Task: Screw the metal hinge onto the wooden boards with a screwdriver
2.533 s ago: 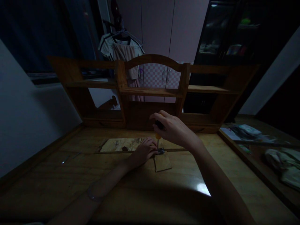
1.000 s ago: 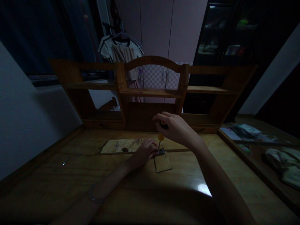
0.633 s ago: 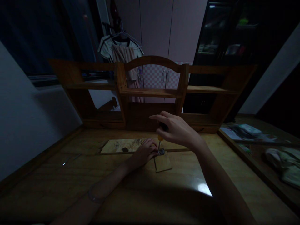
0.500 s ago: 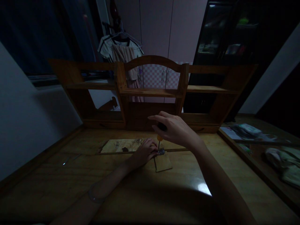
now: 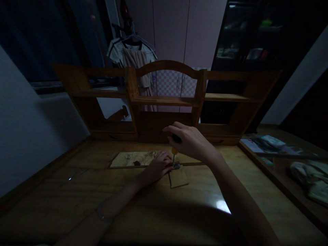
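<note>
My right hand (image 5: 188, 140) is closed around the black and yellow handle of a screwdriver (image 5: 174, 151). The screwdriver stands nearly upright, its shaft pointing down at a small metal hinge (image 5: 176, 165). Under part of the hinge lies a small square wooden board (image 5: 178, 177). My left hand (image 5: 161, 164) rests low beside the hinge, its fingertips at the hinge's left side near the screwdriver tip. Whether those fingers pinch the hinge or only press against it is hard to see. Behind the left hand a long light wooden strip (image 5: 130, 159) with dark marks lies flat.
All this is on a wooden tabletop (image 5: 205, 191). A wooden shelf unit (image 5: 164, 101) runs along the back. A thin metal tool (image 5: 73, 175) lies at the left. Papers and a plastic bag (image 5: 271, 141) and folded cloth (image 5: 312, 177) lie on a lower surface at the right.
My right hand has shifted very slightly on the screwdriver handle, its fingers a little more curled. The left hand, hinge and board look the same.
</note>
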`<action>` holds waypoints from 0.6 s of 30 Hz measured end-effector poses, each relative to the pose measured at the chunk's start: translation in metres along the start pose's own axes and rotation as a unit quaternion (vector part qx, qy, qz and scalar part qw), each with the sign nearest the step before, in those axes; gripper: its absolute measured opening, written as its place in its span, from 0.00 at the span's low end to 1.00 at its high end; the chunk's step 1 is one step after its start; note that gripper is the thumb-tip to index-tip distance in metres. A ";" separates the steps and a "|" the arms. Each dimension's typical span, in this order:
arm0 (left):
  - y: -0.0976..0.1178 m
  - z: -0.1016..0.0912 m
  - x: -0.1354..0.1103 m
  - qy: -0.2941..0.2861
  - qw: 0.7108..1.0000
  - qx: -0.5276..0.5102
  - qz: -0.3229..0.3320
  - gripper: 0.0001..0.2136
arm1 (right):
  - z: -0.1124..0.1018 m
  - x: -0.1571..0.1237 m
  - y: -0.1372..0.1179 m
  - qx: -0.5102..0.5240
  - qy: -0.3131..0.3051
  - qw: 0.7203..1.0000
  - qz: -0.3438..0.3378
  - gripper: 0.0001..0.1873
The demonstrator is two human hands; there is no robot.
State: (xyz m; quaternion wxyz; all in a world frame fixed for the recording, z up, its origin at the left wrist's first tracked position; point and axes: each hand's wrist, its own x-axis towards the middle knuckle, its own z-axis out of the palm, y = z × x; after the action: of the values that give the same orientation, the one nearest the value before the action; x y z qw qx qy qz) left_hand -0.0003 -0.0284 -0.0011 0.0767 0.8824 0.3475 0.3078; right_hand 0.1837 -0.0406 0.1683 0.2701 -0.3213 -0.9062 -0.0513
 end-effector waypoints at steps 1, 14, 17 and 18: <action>0.000 0.000 0.000 0.000 1.000 0.002 0.000 0.05 | 0.000 0.000 0.000 0.002 0.000 1.000 -0.001 0.15; 0.001 0.000 0.001 0.001 1.000 -0.002 -0.002 0.05 | 0.000 0.000 0.001 -0.013 -0.001 1.000 0.001 0.14; 0.003 -0.001 0.002 0.001 1.000 -0.008 -0.003 0.04 | 0.000 0.000 0.001 -0.009 -0.002 1.000 -0.001 0.14; 0.003 -0.001 0.003 0.001 1.000 -0.009 -0.002 0.04 | 0.000 0.000 0.001 -0.008 -0.001 1.000 -0.001 0.14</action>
State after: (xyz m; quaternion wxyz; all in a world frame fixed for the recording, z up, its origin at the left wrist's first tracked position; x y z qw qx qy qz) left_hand 0.0021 -0.0287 0.0017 0.0850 0.8806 0.3466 0.3118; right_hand 0.1845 -0.0394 0.1682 0.2662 -0.3221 -0.9066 -0.0582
